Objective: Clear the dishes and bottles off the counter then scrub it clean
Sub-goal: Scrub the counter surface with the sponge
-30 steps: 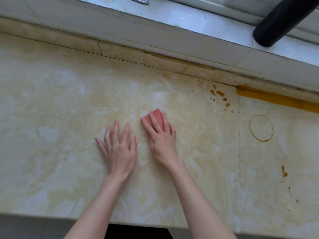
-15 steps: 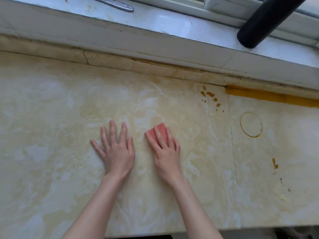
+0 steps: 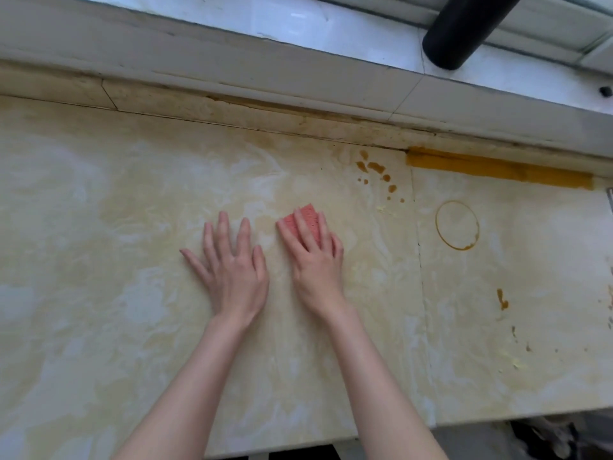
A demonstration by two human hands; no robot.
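A pink sponge (image 3: 306,221) lies flat on the cream marbled counter (image 3: 99,244), near its middle. My right hand (image 3: 315,263) presses down on the sponge, fingers spread over its top; the sponge's near half is hidden under the palm. My left hand (image 3: 232,267) rests flat on the bare counter just left of it, fingers apart, holding nothing. Brown drip stains (image 3: 376,167) sit up and to the right of the sponge. A brown ring mark (image 3: 457,229) lies farther right.
A raised stone ledge (image 3: 232,78) runs along the back of the counter, with an orange-brown smear (image 3: 497,167) at its foot on the right. A black cylinder (image 3: 464,31) juts in over the sill at upper right. Small brown spots (image 3: 502,298) dot the right side.
The sponge under my right hand slid a little toward me and back out again. My left hand stayed flat beside it. The camera shifted, sliding the scene slightly.
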